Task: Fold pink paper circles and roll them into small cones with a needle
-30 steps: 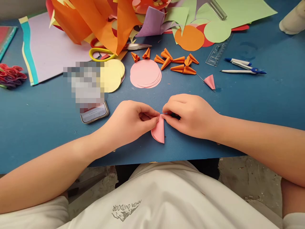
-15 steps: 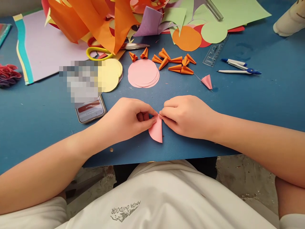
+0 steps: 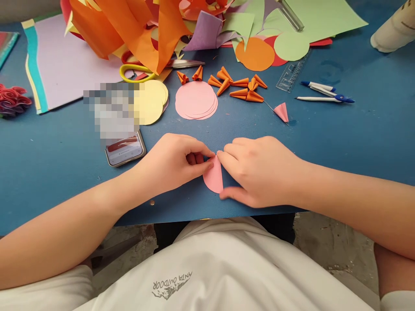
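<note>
Left hand [image 3: 175,157] is pinching the folded pink paper [image 3: 214,178], six o'clock from the pink discs [image 3: 195,99]! Right hand [image 3: 262,170] is touching the paper's edge, fingers and thumb standing wide apart; mosaic [image 3: 113,112] is half-hiding the phone [image 3: 127,150].

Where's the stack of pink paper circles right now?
In the head view, the stack of pink paper circles lies beyond the left hand, slightly left of centre, just right of the yellow paper circles.
</note>
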`<action>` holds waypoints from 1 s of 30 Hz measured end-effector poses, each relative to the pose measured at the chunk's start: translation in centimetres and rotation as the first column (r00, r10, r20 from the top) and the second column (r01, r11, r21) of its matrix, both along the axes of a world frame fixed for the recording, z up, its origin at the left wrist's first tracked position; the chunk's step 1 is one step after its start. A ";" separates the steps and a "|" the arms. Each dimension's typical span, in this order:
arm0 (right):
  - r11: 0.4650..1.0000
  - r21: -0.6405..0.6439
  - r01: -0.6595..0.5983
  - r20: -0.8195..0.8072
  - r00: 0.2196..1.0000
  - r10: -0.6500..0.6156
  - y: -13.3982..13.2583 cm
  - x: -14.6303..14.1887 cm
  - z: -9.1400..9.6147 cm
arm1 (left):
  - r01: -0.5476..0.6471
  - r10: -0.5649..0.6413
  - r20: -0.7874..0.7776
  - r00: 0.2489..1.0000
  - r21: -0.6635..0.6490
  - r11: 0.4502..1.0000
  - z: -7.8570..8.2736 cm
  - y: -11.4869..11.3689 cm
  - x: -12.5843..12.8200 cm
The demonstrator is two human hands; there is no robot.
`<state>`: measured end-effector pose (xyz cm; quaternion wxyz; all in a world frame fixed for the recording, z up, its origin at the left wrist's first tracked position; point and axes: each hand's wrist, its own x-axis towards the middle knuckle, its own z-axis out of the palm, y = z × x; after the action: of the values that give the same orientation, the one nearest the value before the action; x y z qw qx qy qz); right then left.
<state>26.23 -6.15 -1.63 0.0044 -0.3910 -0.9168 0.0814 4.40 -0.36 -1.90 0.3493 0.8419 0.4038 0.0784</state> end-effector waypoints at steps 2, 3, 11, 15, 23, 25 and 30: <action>0.999 0.036 -0.019 -0.007 1.000 0.019 -0.5 -0.1 -0.2 | 0.006 -0.006 0.000 1.000 0.000 1.000 0.0 0.0 -0.1; 0.999 0.049 -0.024 -0.016 1.000 0.025 -0.7 -0.1 -0.4 | 0.012 -0.012 0.004 1.000 0.002 1.000 -0.1 0.0 -0.1; 0.996 0.083 0.024 -0.172 0.985 -0.009 -0.5 0.5 -1.5 | 0.022 -0.022 0.024 0.999 0.002 1.000 0.1 -0.3 -0.1; 0.991 0.129 -0.022 -0.221 0.974 0.050 -0.2 1.0 -1.3 | 0.033 -0.026 -0.063 0.998 0.118 0.992 0.4 -0.4 -0.5; 0.998 0.050 0.037 -0.397 0.918 -0.014 0.8 1.8 -1.5 | 0.093 -0.126 0.076 0.989 0.342 0.935 0.4 -0.6 -1.7; 0.999 -0.002 0.038 -0.508 0.861 -0.033 1.0 1.8 -1.4 | 0.097 -0.142 0.109 0.984 0.339 0.936 0.3 -0.7 -1.7; 0.988 -0.150 0.047 -0.570 0.812 -0.126 1.4 1.7 -1.4 | 0.057 -0.106 0.182 0.978 0.257 0.965 -0.2 -0.6 -1.3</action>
<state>27.92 -4.77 -3.03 0.2607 -0.3886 -0.8462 0.2550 3.08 -0.95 -2.08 0.2811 0.8835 0.3196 0.1958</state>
